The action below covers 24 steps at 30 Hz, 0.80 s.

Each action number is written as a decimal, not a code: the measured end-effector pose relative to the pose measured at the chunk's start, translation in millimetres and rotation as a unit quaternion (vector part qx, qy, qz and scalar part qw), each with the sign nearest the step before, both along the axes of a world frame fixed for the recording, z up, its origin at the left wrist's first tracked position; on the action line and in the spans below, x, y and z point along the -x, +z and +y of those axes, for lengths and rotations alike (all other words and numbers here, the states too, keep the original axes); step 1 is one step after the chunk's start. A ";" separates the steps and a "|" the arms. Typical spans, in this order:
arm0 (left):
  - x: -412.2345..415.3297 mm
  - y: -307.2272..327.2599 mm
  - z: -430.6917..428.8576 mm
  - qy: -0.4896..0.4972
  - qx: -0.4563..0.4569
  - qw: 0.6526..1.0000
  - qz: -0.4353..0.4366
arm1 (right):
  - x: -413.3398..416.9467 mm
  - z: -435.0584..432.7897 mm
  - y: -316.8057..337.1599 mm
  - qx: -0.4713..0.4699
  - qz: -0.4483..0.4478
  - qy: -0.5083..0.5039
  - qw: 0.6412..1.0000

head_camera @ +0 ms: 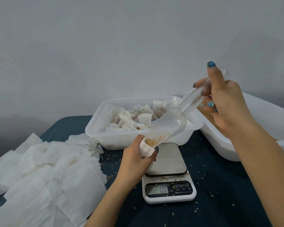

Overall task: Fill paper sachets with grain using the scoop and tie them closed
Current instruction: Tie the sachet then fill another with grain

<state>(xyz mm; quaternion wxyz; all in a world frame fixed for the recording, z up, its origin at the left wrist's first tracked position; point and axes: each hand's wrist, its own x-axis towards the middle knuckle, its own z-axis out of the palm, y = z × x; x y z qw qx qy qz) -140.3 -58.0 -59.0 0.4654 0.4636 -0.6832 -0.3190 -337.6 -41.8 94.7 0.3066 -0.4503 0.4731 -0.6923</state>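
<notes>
Perhaps a home packing corner, bare grey wall (105, 46), cloth-covered table (220, 185), kitchen scale (169, 189)

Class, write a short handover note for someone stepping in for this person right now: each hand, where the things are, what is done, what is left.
Left hand holds an open sachet at its mouth. Right hand grips the scoop handle; scoop tilted down, tip in the sachet, grain at the tip.
Grain tray far right; tied sachets in the middle tray; empty sachets piled left; scale reads 0.0.
Done: several tied. Left: finish this fill, tie it, work through the pile.
</notes>
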 end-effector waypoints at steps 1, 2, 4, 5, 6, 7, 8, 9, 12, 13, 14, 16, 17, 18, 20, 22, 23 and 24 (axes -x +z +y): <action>0.2 0.3 0.4 0.001 0.000 1.000 0.001 | 1.6 0.0 -1.0 -0.002 -0.011 -0.006 1.000; 0.4 0.9 0.9 0.002 0.000 1.000 0.005 | 3.3 -0.2 -2.7 -0.004 -0.025 -0.010 1.000; 0.5 2.5 2.1 0.002 0.003 1.000 0.016 | 7.4 -0.9 -8.0 -0.015 -0.057 -0.016 0.998; 0.4 3.4 2.4 0.001 0.005 1.000 0.020 | 9.8 -1.0 -11.9 -0.022 -0.077 -0.015 0.997; 0.1 4.2 2.9 -0.002 0.006 1.000 0.024 | 12.6 -1.0 -16.6 -0.029 -0.101 -0.012 0.994; 0.0 4.6 2.9 -0.004 0.008 1.000 0.025 | 15.7 -1.1 -22.0 -0.037 -0.132 -0.007 0.991; -0.3 4.9 3.2 -0.006 0.010 1.000 0.027 | 19.1 -0.8 -27.8 -0.043 -0.171 -0.002 0.984; -0.6 4.8 3.0 -0.006 0.010 1.000 0.029 | 22.8 -0.4 -33.8 -0.048 -0.217 0.005 0.975; -0.8 5.4 2.2 -0.001 0.003 0.999 0.037 | 35.0 0.2 -52.1 -0.048 -0.349 0.033 0.935; -0.6 6.1 1.8 0.002 -0.001 0.999 0.041 | 39.0 0.3 -57.0 -0.041 -0.383 0.036 0.922; -0.6 6.8 1.8 0.005 -0.005 0.999 0.046 | 43.5 0.9 -61.1 -0.028 -0.412 0.032 0.910; -1.3 8.0 2.0 0.004 -0.010 0.998 0.056 | 51.8 1.8 -64.7 0.012 -0.452 0.015 0.892; -1.9 8.5 1.9 0.001 -0.011 0.998 0.062 | 55.7 1.9 -64.6 0.032 -0.465 0.002 0.885; -2.8 8.8 1.9 -0.003 -0.011 0.998 0.069 | 59.7 1.3 -64.0 0.048 -0.472 -0.013 0.880; -5.0 9.2 1.3 -0.011 -0.007 0.997 0.077 | 68.3 -1.8 -63.1 0.063 -0.465 -0.050 0.882; -9.1 9.6 -0.2 -0.021 0.008 0.998 0.058 | 78.6 -7.2 -64.7 0.064 -0.433 -0.089 0.895; -11.4 9.6 -0.5 -0.028 0.016 0.999 0.041 | 84.3 -10.5 -66.8 0.059 -0.409 -0.104 0.905; -13.5 9.7 -0.9 -0.033 0.023 0.999 0.022 | 90.0 -13.7 -69.8 0.049 -0.384 -0.113 0.915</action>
